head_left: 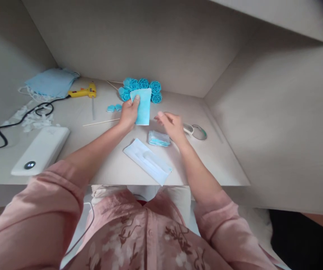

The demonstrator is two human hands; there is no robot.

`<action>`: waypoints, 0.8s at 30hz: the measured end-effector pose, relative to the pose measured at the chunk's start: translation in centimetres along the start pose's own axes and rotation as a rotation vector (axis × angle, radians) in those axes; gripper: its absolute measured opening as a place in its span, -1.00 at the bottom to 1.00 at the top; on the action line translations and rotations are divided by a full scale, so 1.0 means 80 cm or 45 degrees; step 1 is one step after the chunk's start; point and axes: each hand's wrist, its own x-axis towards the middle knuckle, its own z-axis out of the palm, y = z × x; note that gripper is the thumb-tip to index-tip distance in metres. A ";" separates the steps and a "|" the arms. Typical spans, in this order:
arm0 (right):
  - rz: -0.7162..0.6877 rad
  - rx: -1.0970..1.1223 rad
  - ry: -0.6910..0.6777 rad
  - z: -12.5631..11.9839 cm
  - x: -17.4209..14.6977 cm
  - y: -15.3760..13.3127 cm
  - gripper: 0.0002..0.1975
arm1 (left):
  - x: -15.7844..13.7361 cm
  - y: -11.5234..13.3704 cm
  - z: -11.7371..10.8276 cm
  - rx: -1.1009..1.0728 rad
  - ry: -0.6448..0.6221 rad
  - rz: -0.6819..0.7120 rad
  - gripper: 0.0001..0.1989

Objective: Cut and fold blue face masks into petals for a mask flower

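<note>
My left hand [130,112] grips a blue face mask piece [143,112], thumb on its front and fingers behind, held upright above the table. To its right, my right hand [172,123] is apart from the piece, its fingers curled and thumb pressed toward them; anything small between the fingertips is hidden. Below the hands lies a small stack of cut mask pieces [159,138]. Nearer me is a flat pale-blue face mask [147,160], lying slantwise. Behind the held piece, several blue rosette flowers [155,87] on thin sticks are bunched together.
A yellow glue gun [83,91] with a black cable lies at left, by a pile of face masks [51,82] and white scraps [36,119]. A white power bank [41,150], a thin stick [101,122], small blue petals [113,108] and a grey-green ring [200,132] lie about. Panels enclose the table.
</note>
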 end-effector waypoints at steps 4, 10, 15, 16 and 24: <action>0.124 -0.532 0.107 -0.055 0.016 0.011 -0.59 | 0.001 0.001 -0.001 -0.016 0.001 0.000 -0.58; 0.347 -1.455 -0.389 -0.079 -0.012 0.012 -0.62 | 0.005 -0.006 -0.002 -0.074 0.050 -0.076 -0.55; 0.339 -1.471 -0.323 -0.056 -0.027 0.020 -0.46 | 0.017 -0.018 -0.005 -0.199 0.061 -0.138 -0.52; 0.338 -1.439 -0.273 -0.058 -0.023 0.022 -0.45 | 0.019 -0.019 -0.006 -0.214 0.073 -0.151 -0.52; 0.484 0.466 -0.159 -0.087 -0.030 -0.021 -0.39 | 0.023 -0.021 -0.008 -0.220 0.146 -0.225 -0.62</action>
